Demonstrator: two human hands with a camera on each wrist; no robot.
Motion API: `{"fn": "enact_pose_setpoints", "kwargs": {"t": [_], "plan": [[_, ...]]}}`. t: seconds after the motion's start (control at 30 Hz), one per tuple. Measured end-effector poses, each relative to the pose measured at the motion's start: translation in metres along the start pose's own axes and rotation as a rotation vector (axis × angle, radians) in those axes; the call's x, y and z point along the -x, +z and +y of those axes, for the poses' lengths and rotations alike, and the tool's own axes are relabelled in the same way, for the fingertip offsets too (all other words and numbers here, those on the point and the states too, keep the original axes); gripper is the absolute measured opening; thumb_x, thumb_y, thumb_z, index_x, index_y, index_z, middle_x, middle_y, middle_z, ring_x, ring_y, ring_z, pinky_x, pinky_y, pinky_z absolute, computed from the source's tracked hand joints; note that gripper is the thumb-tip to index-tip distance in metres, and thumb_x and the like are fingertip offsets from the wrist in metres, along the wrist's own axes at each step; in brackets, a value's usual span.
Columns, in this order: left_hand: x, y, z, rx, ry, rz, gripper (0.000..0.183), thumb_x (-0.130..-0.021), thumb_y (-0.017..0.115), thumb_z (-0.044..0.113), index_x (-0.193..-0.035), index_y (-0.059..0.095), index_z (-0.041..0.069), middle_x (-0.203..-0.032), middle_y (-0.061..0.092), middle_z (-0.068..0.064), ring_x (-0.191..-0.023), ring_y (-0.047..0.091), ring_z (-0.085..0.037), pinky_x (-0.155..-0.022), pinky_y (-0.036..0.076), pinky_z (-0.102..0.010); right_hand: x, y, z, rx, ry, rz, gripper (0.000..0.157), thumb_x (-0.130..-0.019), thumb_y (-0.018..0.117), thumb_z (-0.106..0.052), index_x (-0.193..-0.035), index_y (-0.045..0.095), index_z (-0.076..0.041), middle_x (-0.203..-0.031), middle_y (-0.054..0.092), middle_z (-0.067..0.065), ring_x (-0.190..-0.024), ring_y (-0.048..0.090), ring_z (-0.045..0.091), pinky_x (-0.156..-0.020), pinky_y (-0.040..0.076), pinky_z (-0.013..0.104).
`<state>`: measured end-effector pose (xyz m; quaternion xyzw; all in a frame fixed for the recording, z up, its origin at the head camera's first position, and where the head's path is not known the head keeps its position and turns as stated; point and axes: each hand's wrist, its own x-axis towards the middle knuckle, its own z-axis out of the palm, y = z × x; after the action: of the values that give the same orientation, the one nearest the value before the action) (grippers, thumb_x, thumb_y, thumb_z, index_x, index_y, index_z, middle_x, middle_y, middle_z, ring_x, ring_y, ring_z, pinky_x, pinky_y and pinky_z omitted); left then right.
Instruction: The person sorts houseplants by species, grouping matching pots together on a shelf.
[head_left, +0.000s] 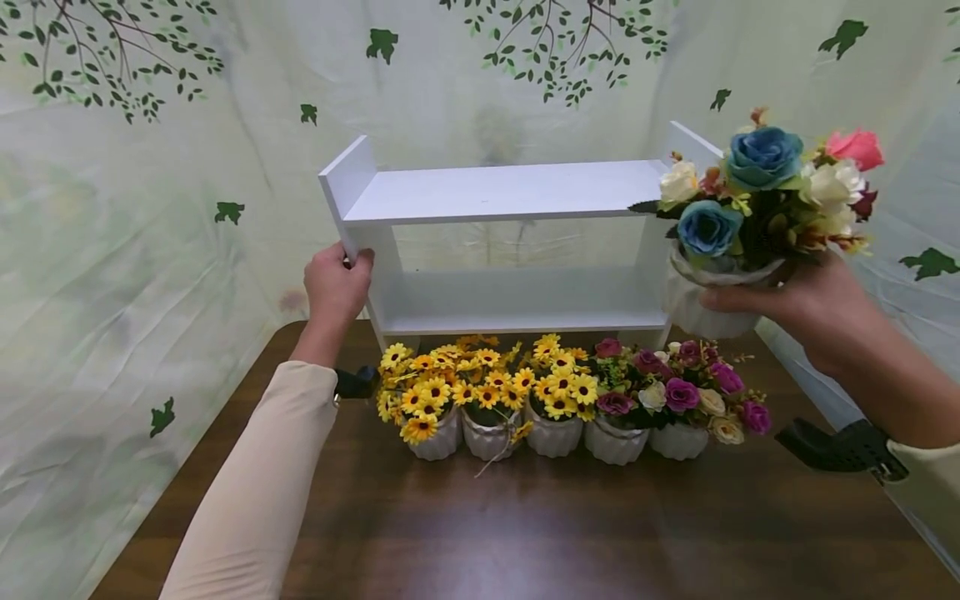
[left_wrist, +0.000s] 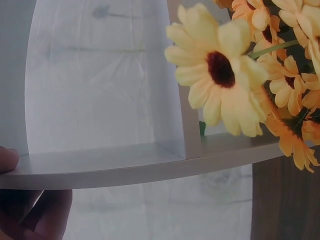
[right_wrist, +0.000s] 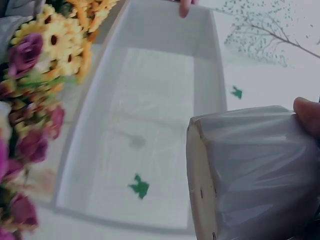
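I have the left arm reaching forward, the left hand (head_left: 337, 282) gripping the left side panel of the white shelf unit (head_left: 517, 187), thumb on one face and fingers on the other. The right arm comes in raised from the right; my right hand (head_left: 806, 304) is curled round a white pot (head_left: 693, 304), thumb across its front — opened only as wide as the pot. That pot is held in the air by the unit's right end, its underside showing in the right wrist view. It carries blue, cream and pink flowers (head_left: 765, 158). On the brown table (head_left: 562, 533), in front of the unit, five more pots (head_left: 555, 437) stand in a row: the left three hold yellow flowers (head_left: 487, 379), the right two purple and cream flowers (head_left: 682, 394) — both shelves I see bare.
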<state>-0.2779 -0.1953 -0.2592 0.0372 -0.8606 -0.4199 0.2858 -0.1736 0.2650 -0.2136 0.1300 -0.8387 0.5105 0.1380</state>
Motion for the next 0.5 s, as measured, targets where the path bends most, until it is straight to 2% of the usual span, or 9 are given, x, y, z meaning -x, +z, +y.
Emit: {"fn": "enact_pose_setpoints", "kwargs": {"t": [0.07, 0.13, 0.23, 0.27, 0.33, 0.5], "plan": [[0.000, 0.000, -0.001, 0.006, -0.013, -0.017, 0.037, -0.098, 0.050, 0.024, -0.113, 0.067, -0.006, -0.120, 0.069, -0.025, -0.107, 0.067, -0.039, -0.091, 0.055, -0.054, -0.008, 0.007, -0.010, -0.033, 0.000, -0.021, 0.093, -0.079, 0.078, 0.003, -0.148, 0.030, -0.037, -0.144, 0.042, -0.015, -0.136, 0.035, 0.012, -0.105, 0.037, 0.017], [0.000, 0.000, -0.002, 0.014, -0.022, -0.027, 0.038, -0.099, 0.050, 0.024, -0.116, 0.067, -0.005, -0.122, 0.068, -0.024, -0.110, 0.066, -0.039, -0.093, 0.054, -0.055, -0.016, 0.016, -0.021, -0.049, 0.007, -0.037, 0.093, -0.078, 0.079, 0.001, -0.148, 0.031, -0.037, -0.146, 0.041, -0.012, -0.137, 0.035, 0.013, -0.115, 0.031, 0.029], [0.001, -0.001, -0.003, 0.017, -0.025, -0.031, 0.038, -0.099, 0.050, 0.024, -0.117, 0.066, -0.005, -0.123, 0.068, -0.024, -0.110, 0.066, -0.039, -0.095, 0.053, -0.055, -0.026, 0.029, -0.039, -0.046, 0.019, -0.050, 0.093, -0.077, 0.081, -0.003, -0.148, 0.031, -0.037, -0.148, 0.041, -0.007, -0.137, 0.036, 0.014, -0.118, 0.029, 0.049], [0.001, -0.001, -0.003, 0.018, -0.024, -0.028, 0.038, -0.099, 0.050, 0.024, -0.115, 0.066, -0.006, -0.122, 0.068, -0.025, -0.109, 0.066, -0.039, -0.094, 0.054, -0.055, -0.030, 0.033, -0.045, -0.052, 0.018, -0.052, 0.093, -0.076, 0.082, -0.003, -0.147, 0.032, -0.036, -0.149, 0.041, -0.005, -0.137, 0.037, 0.015, -0.117, 0.030, 0.052], [0.001, -0.001, -0.003, 0.017, -0.016, -0.018, 0.037, -0.098, 0.050, 0.023, -0.112, 0.067, -0.006, -0.119, 0.069, -0.025, -0.107, 0.067, -0.039, -0.092, 0.054, -0.054, -0.037, 0.040, -0.055, -0.057, 0.018, -0.050, 0.092, -0.075, 0.083, -0.005, -0.147, 0.033, -0.035, -0.149, 0.041, -0.004, -0.136, 0.038, 0.016, -0.115, 0.033, 0.053], [-0.001, 0.001, -0.004, 0.007, 0.016, 0.007, 0.034, -0.096, 0.051, 0.021, -0.102, 0.068, -0.007, -0.111, 0.072, -0.025, -0.101, 0.068, -0.038, -0.084, 0.056, -0.052, -0.055, 0.056, -0.078, -0.106, 0.003, -0.042, 0.086, -0.075, 0.082, -0.003, -0.144, 0.038, -0.029, -0.145, 0.046, -0.003, -0.134, 0.043, 0.017, -0.111, 0.039, 0.047]]}}
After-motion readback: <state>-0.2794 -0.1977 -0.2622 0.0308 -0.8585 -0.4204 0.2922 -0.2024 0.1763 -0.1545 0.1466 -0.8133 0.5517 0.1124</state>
